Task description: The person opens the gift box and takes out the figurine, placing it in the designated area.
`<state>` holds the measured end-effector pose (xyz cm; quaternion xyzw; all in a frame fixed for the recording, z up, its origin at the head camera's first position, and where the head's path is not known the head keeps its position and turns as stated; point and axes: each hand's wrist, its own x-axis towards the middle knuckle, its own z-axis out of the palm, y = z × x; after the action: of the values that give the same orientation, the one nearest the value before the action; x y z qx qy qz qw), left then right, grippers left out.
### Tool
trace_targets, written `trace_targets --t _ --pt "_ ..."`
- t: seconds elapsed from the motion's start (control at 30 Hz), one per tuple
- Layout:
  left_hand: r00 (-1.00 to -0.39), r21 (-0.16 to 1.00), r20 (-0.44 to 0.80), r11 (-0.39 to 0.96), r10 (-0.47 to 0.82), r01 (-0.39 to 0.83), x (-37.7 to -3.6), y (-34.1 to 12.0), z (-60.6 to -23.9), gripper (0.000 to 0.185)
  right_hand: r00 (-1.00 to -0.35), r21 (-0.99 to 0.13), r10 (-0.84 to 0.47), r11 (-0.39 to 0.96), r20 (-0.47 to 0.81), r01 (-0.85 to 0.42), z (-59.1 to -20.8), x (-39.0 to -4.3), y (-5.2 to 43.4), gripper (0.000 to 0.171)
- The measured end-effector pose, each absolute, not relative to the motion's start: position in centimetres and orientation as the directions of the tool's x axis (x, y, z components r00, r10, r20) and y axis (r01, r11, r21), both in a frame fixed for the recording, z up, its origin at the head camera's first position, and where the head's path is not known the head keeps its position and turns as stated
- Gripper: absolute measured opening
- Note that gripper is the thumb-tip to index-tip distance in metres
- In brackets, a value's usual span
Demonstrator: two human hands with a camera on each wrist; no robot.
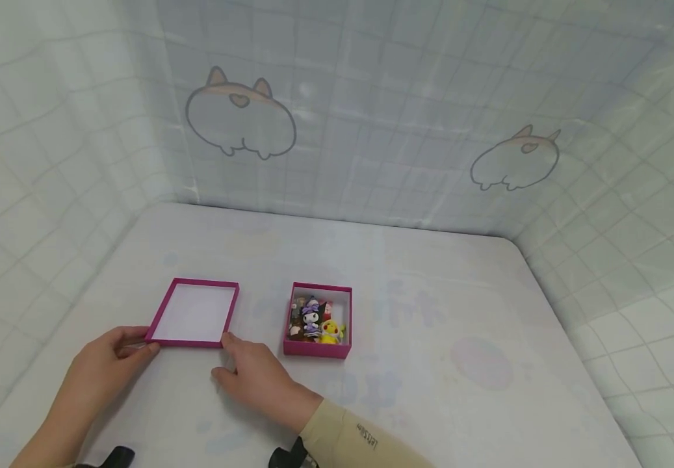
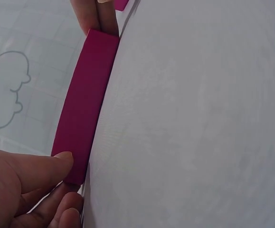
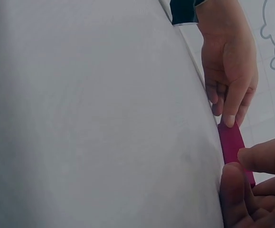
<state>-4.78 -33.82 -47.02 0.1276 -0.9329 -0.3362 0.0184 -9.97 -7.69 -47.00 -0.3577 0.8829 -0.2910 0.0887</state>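
Magenta lid (image 1: 193, 313), left fingers (image 1: 130, 333) pinching one near corner, right fingers (image 1: 233, 344) parted, touching another

Far, the left hand (image 3: 230, 61), thumb on a magenta lid (image 3: 231, 142); near, the right hand (image 3: 265, 202), partly in view; pale tabletop (image 3: 104, 118) alongside.

Soft, greyish light leaves faint glare on the back wall (image 1: 383, 130).

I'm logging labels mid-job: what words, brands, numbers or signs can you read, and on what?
"LetsSlim", probably: on the right sleeve; small and blurred, so the spelling is uncertain.
Table: faint marks, too blurred to read.
Lid and box: no readable text.
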Motion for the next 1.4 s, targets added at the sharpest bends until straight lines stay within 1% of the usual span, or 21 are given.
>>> trace_targets --t 0.2,0.37,0.53,0.8,1.1,1.23,1.4 --pt "-0.970 0.642 -0.056 0.736 -0.237 -0.217 -5.6 -33.6 -46.9 0.073 -0.736 -0.592 -0.676 0.583 0.028 -0.557 -46.7 -10.4 -7.3 0.057" --pt "-0.975 0.636 -0.033 0.748 -0.222 -0.191 -6.0 -33.9 -46.5 0.074 -0.736 -0.597 -0.677 0.578 0.029 -0.556 -46.5 -10.5 -6.8 0.058" --pt "-0.980 0.626 -0.031 0.760 -0.198 -0.173 -6.6 -34.1 -45.9 0.077 -0.738 -0.650 -0.674 0.549 0.028 -0.526 -45.6 -10.4 -5.9 0.058" --pt "-0.982 0.629 0.002 0.764 -0.189 -0.146 -7.0 -34.5 -44.5 0.077 -0.750 -0.717 -0.652 0.468 0.114 -0.516 -43.6 -10.1 -3.8 0.056" --pt "-0.994 0.685 0.040 0.727 -0.104 -0.049 -8.5 -32.6 -43.5 0.077 -0.810 -0.733 -0.554 0.467 0.195 -0.495 -41.3 -11.6 -0.3 0.057" --pt "-0.995 0.690 0.063 0.724 -0.075 -0.011 -9.0 -31.7 -43.1 0.075 -0.823 -0.741 -0.525 0.461 0.216 -0.488 -40.8 -12.3 0.9 0.056" --pt "-0.998 0.699 0.054 0.715 -0.041 0.008 -10.1 -30.8 -42.8 0.075 -0.832 -0.738 -0.506 0.468 0.227 -0.486 -40.7 -13.2 2.2 0.055"
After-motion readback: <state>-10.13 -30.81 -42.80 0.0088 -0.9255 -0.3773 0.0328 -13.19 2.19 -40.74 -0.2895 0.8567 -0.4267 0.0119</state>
